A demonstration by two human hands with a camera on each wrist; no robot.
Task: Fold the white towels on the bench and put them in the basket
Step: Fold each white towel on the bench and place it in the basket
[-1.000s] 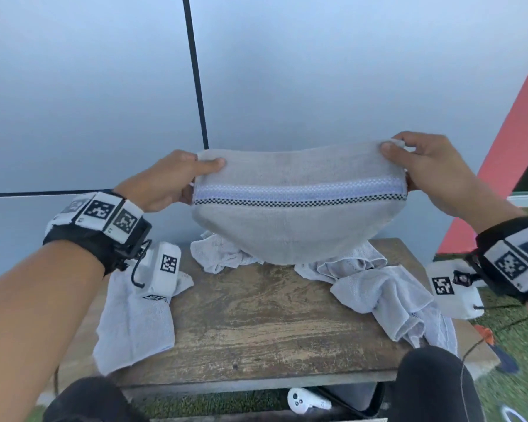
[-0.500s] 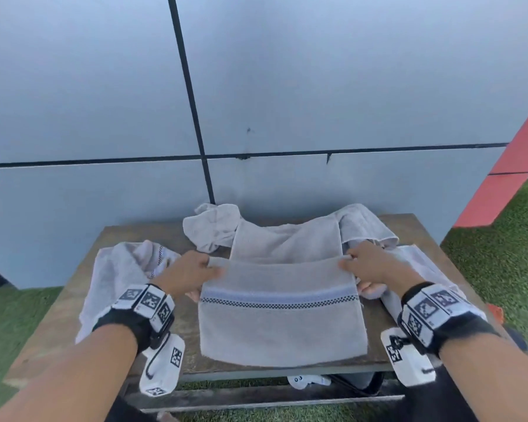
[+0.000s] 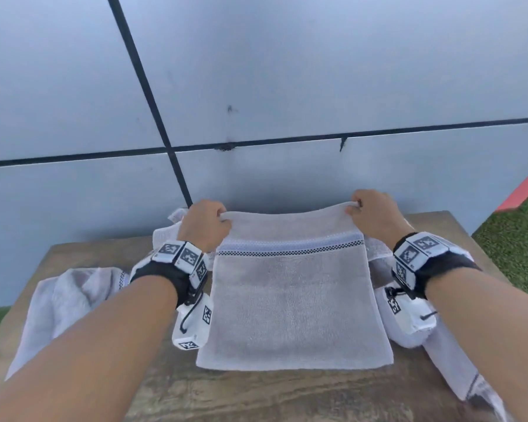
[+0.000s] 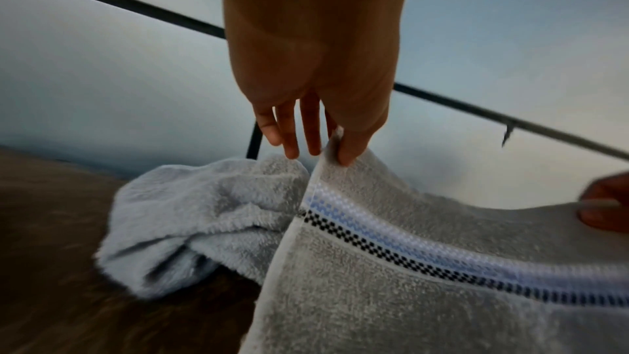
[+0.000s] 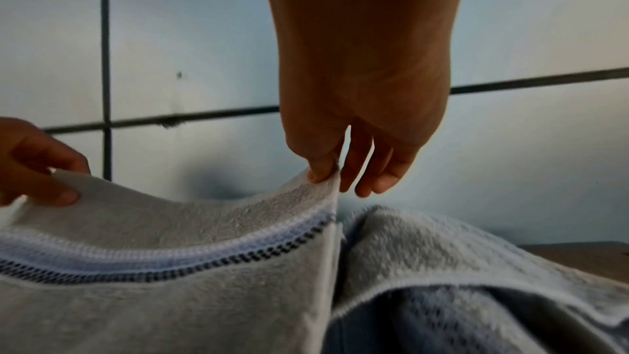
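Note:
A white towel (image 3: 293,300) with a blue and black-checked band lies on the wooden bench (image 3: 256,394), its near edge flat and its far edge lifted. My left hand (image 3: 206,222) pinches the far left corner, thumb against forefinger (image 4: 340,150). My right hand (image 3: 371,214) pinches the far right corner (image 5: 327,174). The towel (image 4: 425,279) sags a little between the two hands. No basket is in view.
Crumpled white towels lie on the bench at the left (image 3: 64,303), at the back behind the hands (image 3: 171,226), and at the right (image 3: 457,360). A grey panelled wall (image 3: 287,86) stands right behind the bench. Green turf (image 3: 518,236) lies at the right.
The towel was held up in the air, then laid down on the bench. Both hands now lift its far edge by the corners, farther from me than half a second ago.

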